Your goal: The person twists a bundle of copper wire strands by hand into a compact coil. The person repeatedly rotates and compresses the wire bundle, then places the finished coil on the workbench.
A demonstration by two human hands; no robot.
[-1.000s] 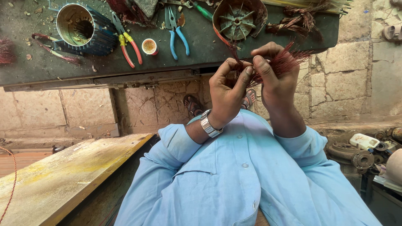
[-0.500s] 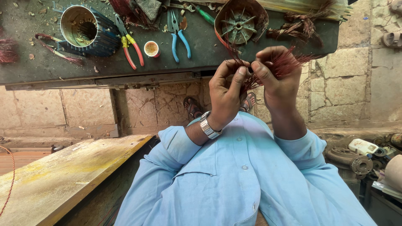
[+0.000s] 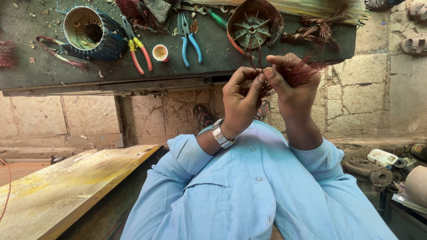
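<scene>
My left hand, with a metal wristwatch, and my right hand are raised together over my lap. Both pinch a bundle of reddish copper wire strands that fans out to the right past my right fingers. My left fingertips meet my right thumb at the bundle's near end. Behind the hands lies a dark workbench. My light blue shirt fills the lower middle.
On the bench lie a finned motor housing, red-and-yellow pliers, blue pliers, a small cup, a round fan cover and wire coils. A yellowed wooden board is lower left; metal parts are lower right.
Both hands have stayed together at the wire bundle; the fingers shifted slightly along the strands. Nothing on the bench moved.
</scene>
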